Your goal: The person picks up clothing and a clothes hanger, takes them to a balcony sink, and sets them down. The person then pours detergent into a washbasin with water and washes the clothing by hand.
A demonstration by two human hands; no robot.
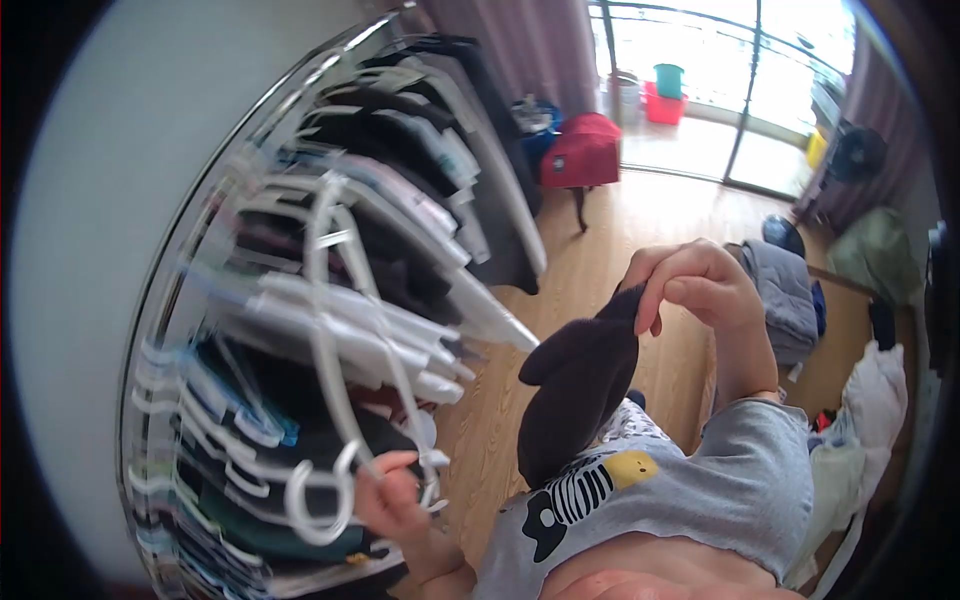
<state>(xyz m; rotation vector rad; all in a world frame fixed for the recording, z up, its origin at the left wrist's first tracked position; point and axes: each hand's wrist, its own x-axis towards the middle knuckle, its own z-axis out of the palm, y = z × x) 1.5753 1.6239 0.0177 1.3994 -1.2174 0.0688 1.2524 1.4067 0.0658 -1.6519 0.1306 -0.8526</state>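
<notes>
Dark cloth item [580, 400] | is hanging in mid-air before your grey shirt [745, 465], your right hand [700, 285] pinching its upper end | your left hand [392, 505] is grasping a white hanger [318, 290] | progress: you are holding both up, apart; what is left isn't showing | long axis is slanting, loose end pointing down-left

The cloth [585, 390] is plain blackish-brown, the hanger [318, 300] white.

No legible text

Impossible to read the small mark [560, 162] on the red fabric cover [592, 143] right of the shiny chrome clothes rail [372, 33]; impossible, too, to make out lettering on the printed grey T-shirt [755, 460].
</notes>
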